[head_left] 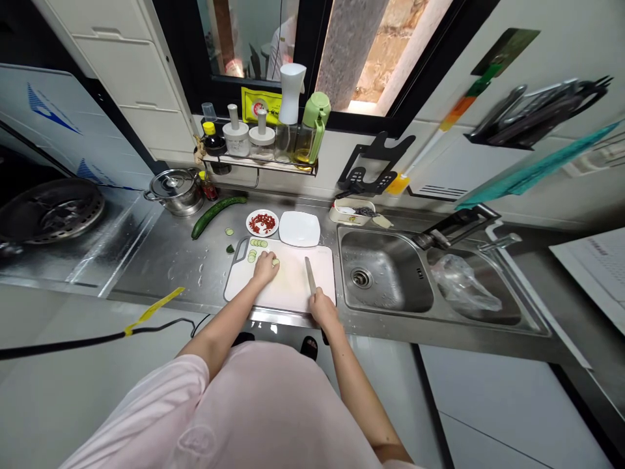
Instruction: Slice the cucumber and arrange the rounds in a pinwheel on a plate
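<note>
Cucumber slices [252, 256] beside the left hand [265, 267] — printed yellow packet [271, 99], illegible

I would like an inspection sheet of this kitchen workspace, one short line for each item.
Surface: steel counter with water drops, white cutting board.
Things in work: cucumber slices on the board, whole cucumber on the counter.
Clutter: plate of red pieces and white plate, beyond the board.
Hands: left hand holding a cucumber piece, right hand gripping a knife.
Cables: black cable with yellow strip, lower left.
Surroundings: sink right, lidded pot left, condiment rack behind.
</note>
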A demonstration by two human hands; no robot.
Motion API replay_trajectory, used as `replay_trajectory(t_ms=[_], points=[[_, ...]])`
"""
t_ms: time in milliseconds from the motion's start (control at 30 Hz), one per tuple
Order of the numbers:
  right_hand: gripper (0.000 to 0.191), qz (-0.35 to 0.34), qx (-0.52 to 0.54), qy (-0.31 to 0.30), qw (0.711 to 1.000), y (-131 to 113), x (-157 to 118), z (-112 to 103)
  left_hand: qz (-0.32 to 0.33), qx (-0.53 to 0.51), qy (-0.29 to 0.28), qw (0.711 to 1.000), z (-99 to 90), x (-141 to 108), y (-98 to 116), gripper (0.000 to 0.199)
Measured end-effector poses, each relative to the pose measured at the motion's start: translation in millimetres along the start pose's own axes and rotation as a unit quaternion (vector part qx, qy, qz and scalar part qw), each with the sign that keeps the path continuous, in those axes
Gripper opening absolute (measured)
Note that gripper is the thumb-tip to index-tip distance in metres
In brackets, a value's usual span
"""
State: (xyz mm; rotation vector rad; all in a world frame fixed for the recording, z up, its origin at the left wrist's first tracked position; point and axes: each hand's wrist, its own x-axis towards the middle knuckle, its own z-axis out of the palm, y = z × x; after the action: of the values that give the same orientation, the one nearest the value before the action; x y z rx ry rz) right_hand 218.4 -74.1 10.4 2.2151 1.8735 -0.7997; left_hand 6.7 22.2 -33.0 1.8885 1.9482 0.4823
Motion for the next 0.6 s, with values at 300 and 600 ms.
replay_trajectory(t_ms=[300,600], points=[[0.029,0.003,-0.006,-0.004,1.0,-1.0,-0.6,-2.6,-0.011,-0.012,-0.005,1.0,-3.9,1.0,8.4,0.013],[0.029,0.006,-0.004,-0.015,1.0,0.7,0.9,-1.1,-0.075,-0.067,-0.024,0.995,-9.7,-18.3,11.9,0.008]])
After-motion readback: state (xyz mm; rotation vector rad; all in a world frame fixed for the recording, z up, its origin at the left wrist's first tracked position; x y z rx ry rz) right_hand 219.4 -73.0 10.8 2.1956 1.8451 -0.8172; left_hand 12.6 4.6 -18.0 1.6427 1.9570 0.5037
